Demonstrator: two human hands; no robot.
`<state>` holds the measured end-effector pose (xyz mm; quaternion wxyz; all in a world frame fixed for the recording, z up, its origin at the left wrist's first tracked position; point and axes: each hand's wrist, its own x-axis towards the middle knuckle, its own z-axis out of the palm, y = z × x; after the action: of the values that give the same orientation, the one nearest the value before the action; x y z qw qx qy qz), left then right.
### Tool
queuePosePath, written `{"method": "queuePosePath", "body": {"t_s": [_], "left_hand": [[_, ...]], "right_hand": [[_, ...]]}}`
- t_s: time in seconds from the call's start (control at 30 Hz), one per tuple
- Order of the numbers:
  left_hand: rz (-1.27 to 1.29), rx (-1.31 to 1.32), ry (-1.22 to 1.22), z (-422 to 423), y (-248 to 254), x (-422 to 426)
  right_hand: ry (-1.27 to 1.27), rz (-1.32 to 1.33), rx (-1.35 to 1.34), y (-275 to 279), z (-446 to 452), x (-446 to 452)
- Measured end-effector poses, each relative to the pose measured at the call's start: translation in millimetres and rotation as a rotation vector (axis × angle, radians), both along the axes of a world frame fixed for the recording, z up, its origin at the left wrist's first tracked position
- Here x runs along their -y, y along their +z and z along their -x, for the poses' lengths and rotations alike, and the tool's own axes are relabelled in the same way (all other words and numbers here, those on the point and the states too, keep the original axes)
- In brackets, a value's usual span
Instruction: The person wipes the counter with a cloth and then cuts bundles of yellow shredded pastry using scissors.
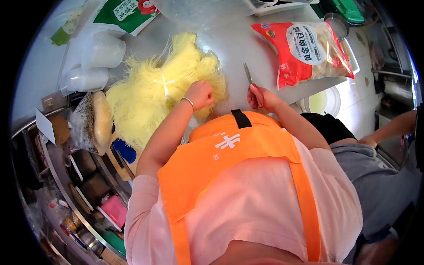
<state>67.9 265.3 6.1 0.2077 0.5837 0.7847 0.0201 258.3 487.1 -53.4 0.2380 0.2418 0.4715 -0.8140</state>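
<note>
A large bundle of thin yellow strands (137, 97), bound in the middle by a white tie, lies on the metal table (225, 26). My left hand (201, 94), with a band at its wrist, is curled closed against the near right part of the bundle. What its fingers hold, if anything, is hidden. Red-handled scissors (248, 74) are gripped in my right hand (261, 97), blades together and pointing away from me. The scissors are to the right of the strands, apart from them.
A red and clear bag of frozen food (304, 53) lies at the back right. White plastic tubs (104, 51) and a green packet (126, 15) stand at the back left. Shelves with odds and ends (88, 198) run down my left. Another person (375, 168) is close on my right.
</note>
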Motion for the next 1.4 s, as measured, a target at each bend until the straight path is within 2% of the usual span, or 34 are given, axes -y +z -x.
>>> {"method": "queuePosePath", "body": {"t_s": [0.03,0.17,0.23,0.27,0.33,0.57,0.77,0.83,0.97,1.07,1.17,1.27,1.33,1.4], "left_hand": [[0.082,0.049,-0.008,1.5,2.0,-0.7],[0.136,0.119,0.049,-3.6,9.0,-7.1],[0.097,-0.091,0.052,-16.6,6.2,-10.9],[0.098,-0.089,0.051,-18.9,5.9,-13.6],[0.242,-0.021,0.237,-19.6,8.5,-20.5],[0.065,-0.063,0.183,-29.0,9.6,-10.1],[0.124,-0.12,0.241,-33.1,0.4,-19.0],[0.235,-0.079,0.215,-30.3,-2.7,-21.1],[0.24,-0.162,0.259,-41.2,-7.8,-14.4],[0.119,-0.185,0.234,-43.9,-10.1,-6.3],[0.243,-0.123,0.215,-43.4,-4.4,-5.1],[0.126,-0.181,0.192,-51.4,-6.7,-0.5],[-0.065,-0.275,0.173,-54.8,-7.0,5.2],[-0.078,-0.237,0.178,-50.5,-10.1,6.5]], "right_hand": [[0.003,-0.005,0.0,-0.9,0.5,-0.6],[-0.041,0.003,-0.002,-3.4,-0.5,4.1],[-0.053,0.012,0.004,-3.2,-1.6,4.9],[-0.053,0.017,0.004,-4.1,-1.4,4.2],[-0.056,0.023,0.002,-5.4,0.0,2.5],[-0.03,0.061,-0.024,-11.8,-2.6,-1.3],[-0.047,0.069,-0.019,-10.4,-3.8,0.6],[-0.052,0.077,-0.023,-15.9,-5.1,1.8],[-0.063,0.083,-0.015,-20.2,-5.2,1.7],[-0.049,0.068,-0.028,-14.1,-6.2,1.0],[-0.067,0.071,-0.011,-17.1,-4.3,2.4],[-0.07,0.06,-0.005,-15.2,-4.2,2.1],[-0.059,0.048,-0.015,-15.0,-5.5,2.0],[-0.069,0.062,-0.023,-17.6,-6.0,2.8]]}}
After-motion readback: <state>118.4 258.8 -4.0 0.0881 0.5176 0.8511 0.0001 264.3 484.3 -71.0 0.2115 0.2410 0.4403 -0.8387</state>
